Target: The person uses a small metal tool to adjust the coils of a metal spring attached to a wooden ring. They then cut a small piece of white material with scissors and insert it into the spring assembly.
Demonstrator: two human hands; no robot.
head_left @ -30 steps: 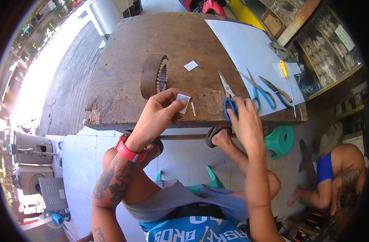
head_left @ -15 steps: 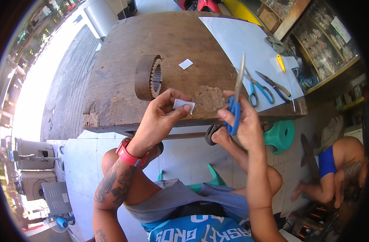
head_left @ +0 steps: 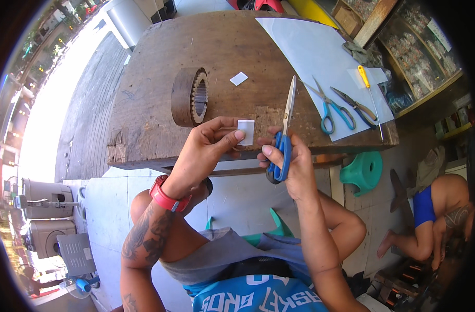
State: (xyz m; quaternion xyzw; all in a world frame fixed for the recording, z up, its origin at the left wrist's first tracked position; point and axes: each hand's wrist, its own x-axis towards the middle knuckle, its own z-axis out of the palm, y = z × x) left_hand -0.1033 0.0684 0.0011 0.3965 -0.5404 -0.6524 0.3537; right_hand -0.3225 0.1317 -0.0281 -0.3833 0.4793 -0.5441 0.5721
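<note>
Between thumb and fingers, my left hand (head_left: 212,141) pinches a small white rectangular piece (head_left: 246,132), held upright just over the near edge of the wooden table. Close by on the right, my right hand (head_left: 294,162) grips blue-handled scissors (head_left: 282,151). Their blades point away from me and look closed; they are apart from the white piece. A second small white piece (head_left: 238,78) lies flat on the wood beyond my hands. To its left a brown toothed ring (head_left: 188,98) stands on its edge.
White sheeting (head_left: 305,47) covers the right part of the wooden table (head_left: 149,67). Another pair of scissors (head_left: 332,108), pliers (head_left: 356,107) and a yellow-handled screwdriver (head_left: 367,83) rest on it. A green stool (head_left: 362,173) stands right of the table. Another person (head_left: 430,221) crouches at far right.
The scissors have come left and lower, nearer my left hand. The pinched white piece has turned from tilted to upright, showing more of its face.
</note>
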